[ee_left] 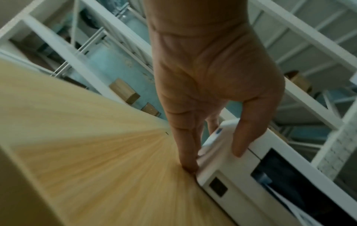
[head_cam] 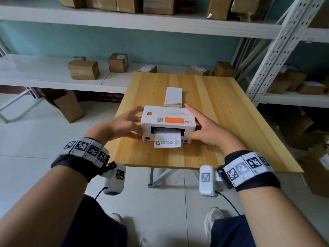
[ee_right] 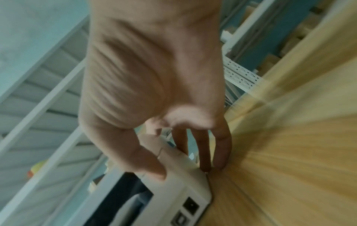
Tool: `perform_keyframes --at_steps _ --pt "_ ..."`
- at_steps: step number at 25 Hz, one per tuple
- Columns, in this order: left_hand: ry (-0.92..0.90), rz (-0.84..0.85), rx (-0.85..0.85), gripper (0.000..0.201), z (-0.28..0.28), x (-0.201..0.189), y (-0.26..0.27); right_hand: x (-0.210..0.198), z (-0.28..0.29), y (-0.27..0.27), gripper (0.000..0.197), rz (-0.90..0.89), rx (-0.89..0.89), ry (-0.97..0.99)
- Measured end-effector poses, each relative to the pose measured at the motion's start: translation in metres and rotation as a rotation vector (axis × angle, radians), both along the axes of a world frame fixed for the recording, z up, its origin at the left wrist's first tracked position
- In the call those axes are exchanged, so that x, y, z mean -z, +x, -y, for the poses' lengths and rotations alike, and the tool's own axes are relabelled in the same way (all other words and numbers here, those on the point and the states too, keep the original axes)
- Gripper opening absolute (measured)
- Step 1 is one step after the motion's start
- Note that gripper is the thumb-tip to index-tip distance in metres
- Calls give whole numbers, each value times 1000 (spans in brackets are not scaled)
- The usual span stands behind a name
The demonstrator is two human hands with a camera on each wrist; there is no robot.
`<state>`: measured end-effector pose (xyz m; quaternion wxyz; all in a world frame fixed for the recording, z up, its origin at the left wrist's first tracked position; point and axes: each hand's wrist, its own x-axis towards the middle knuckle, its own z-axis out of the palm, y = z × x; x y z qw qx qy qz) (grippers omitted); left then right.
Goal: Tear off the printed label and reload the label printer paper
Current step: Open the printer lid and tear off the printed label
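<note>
A white label printer [head_cam: 168,122] with an orange button stands on the wooden table [head_cam: 226,111]. A printed label [head_cam: 167,140] hangs out of its front slot. Behind it lies a white stack of label paper [head_cam: 173,96]. My left hand [head_cam: 132,124] flanks the printer's left side. In the left wrist view the left hand [ee_left: 214,159] has its thumb on the printer's [ee_left: 237,185] front corner and straight fingers down its side onto the table. My right hand [head_cam: 202,122] mirrors this: the right hand [ee_right: 182,171] lays its thumb on the printer [ee_right: 173,194], its fingers reaching the tabletop beside it.
White shelves [head_cam: 53,73] with several cardboard boxes [head_cam: 83,69] run behind and left of the table. A perforated metal rack [head_cam: 277,50] with more boxes stands at the right. An open carton [head_cam: 65,106] sits on the floor at the left.
</note>
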<state>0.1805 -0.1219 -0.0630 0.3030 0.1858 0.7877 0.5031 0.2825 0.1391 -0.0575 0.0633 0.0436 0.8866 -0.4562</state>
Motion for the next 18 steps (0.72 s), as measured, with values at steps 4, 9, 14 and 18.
perform_keyframes --at_steps 4,9,14,18 --pt "54 -11 -15 67 3 8 -3 -2 -5 -2 83 6 9 -66" --pt "118 -174 -50 41 2 15 -6 6 -12 -8 58 -66 42 -63" --pt "140 -321 -150 35 -3 22 -10 19 -16 -9 53 -159 94 20" --pt "173 -349 -197 34 -7 23 -8 24 -17 -13 44 -245 112 61"
